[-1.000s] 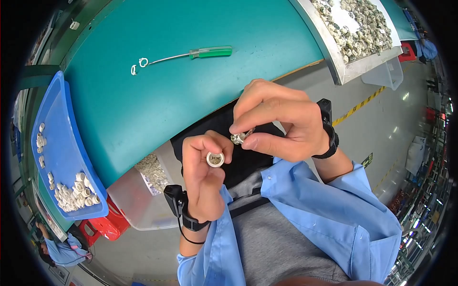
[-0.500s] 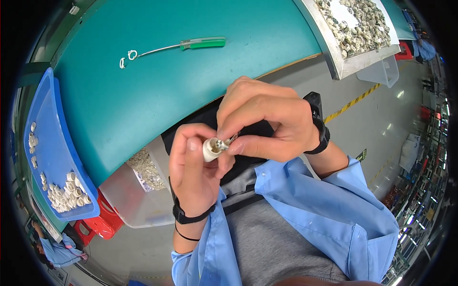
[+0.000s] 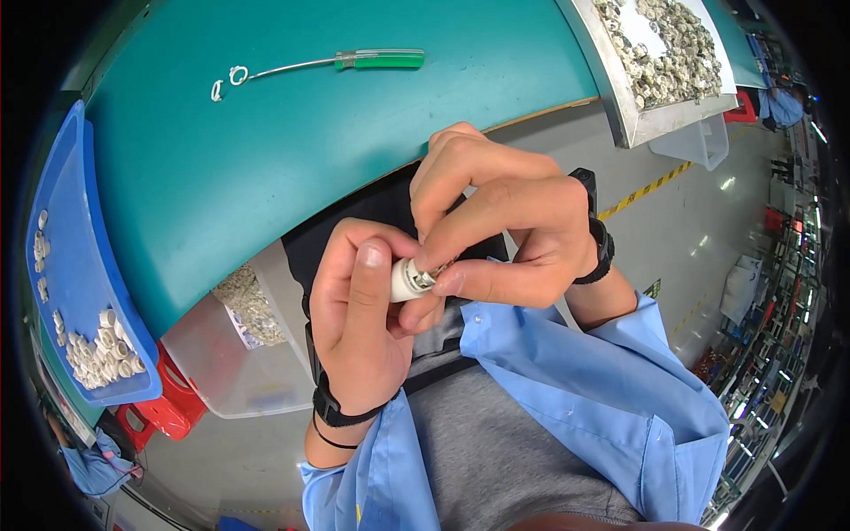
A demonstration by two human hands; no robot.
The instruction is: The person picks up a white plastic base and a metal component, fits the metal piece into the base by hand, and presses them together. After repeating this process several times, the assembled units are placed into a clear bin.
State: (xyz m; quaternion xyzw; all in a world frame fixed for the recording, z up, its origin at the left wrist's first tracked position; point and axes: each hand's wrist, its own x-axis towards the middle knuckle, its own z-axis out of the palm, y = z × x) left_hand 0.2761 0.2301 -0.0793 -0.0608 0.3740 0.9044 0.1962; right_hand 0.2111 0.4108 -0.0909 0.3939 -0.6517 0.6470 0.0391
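Observation:
My left hand (image 3: 354,310) is closed round a small white cylindrical plastic shell (image 3: 403,284), its thumb lying along the near side. The shell's open end faces my right hand (image 3: 509,226). Thumb and forefinger of that hand pinch a small metal part (image 3: 426,278) right at the opening. Part of the metal sits inside the shell's mouth; how deep it goes is hidden by the fingers. Both hands are over my lap, just off the edge of the green-topped table (image 3: 266,159).
A green-handled screwdriver (image 3: 381,58) lies on the table, its tip by two white rings (image 3: 237,75). At left, a blue tray (image 3: 88,221) holds several white shells (image 3: 104,354). A metal-edged tray (image 3: 630,124) of small parts stands far right. Below are a clear bin (image 3: 221,376) and red stool (image 3: 173,403).
The shell has turned so its mouth points more toward my right hand. My right fingers have closed in on the opening, covering more of the metal part. The whole view has shifted slightly.

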